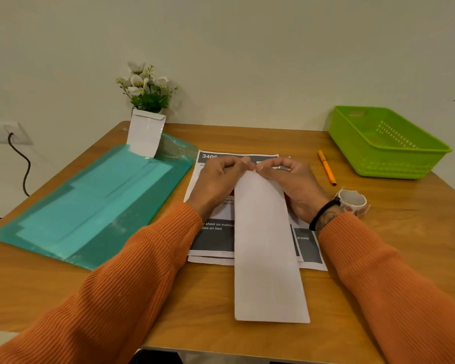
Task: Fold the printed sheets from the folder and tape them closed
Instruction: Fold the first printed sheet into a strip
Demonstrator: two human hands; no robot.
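- One wooden desk (247,334) stands against a plain pale wall; a wall socket (3,132) with a dark cable plugged in sits left of the desk's far-left corner.
- At the far-left corner: a white paper-wrapped pot of artificial white flowers (145,111).
- Along the left edge: a translucent teal folder (95,206), lying flat, with pale sheets visible inside it.
- At the far-right corner: a green plastic basket (386,143); just beside it, toward the centre, an orange pen (326,168).
- Near the right edge, touching the right wrist area: a roll of patterned tape (352,202).
- At the desk's centre: a stack of printed sheets (213,240), lying flat.
- On top of that stack, running toward the near edge: a folded sheet (265,248), a long narrow white strip.
- Left hand (218,179): fingers curled, fingertips pinching the strip's far end.
- Right hand (292,185): fingers curled likewise, pinching the same far end; the two hands' fingertips meet there.
- Both arms wear orange ribbed sleeves (132,279); a black band (323,212) circles the right wrist.
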